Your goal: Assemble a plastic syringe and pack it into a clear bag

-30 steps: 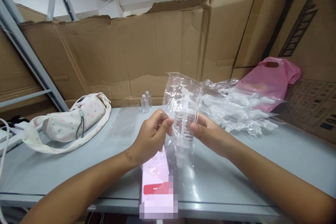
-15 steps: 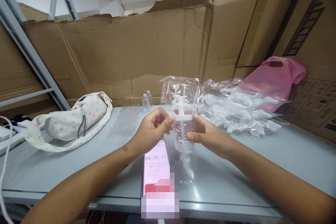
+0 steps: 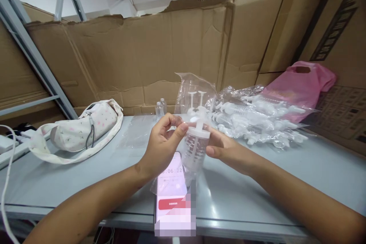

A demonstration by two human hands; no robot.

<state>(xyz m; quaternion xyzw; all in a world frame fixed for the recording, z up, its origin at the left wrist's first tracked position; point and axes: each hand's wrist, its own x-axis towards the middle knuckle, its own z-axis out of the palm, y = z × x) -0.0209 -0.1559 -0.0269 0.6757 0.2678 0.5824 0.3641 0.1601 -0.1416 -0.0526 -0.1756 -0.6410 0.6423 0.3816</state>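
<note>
Both my hands hold up a clear plastic bag (image 3: 197, 89) with large clear syringes (image 3: 196, 146) inside, above the grey table (image 3: 271, 183). My left hand (image 3: 162, 145) pinches the bag's left edge near the top of a syringe barrel. My right hand (image 3: 225, 148) grips the bag and barrel from the right. White plungers stick up behind my fingers, and the barrel tilts down toward me.
A phone (image 3: 171, 190) showing a timer lies below my hands at the front edge. A pile of bagged syringes (image 3: 257, 122) and a pink bag (image 3: 297, 84) sit right. A cream shoulder bag (image 3: 77, 131), flat clear bags (image 3: 137, 133) and two small bottles (image 3: 160, 109) lie left. Cardboard walls stand behind.
The bag with the syringes has dropped a little and tilted, its lower end swinging toward me and left. My left thumb and finger have shifted higher on the bag's edge.
</note>
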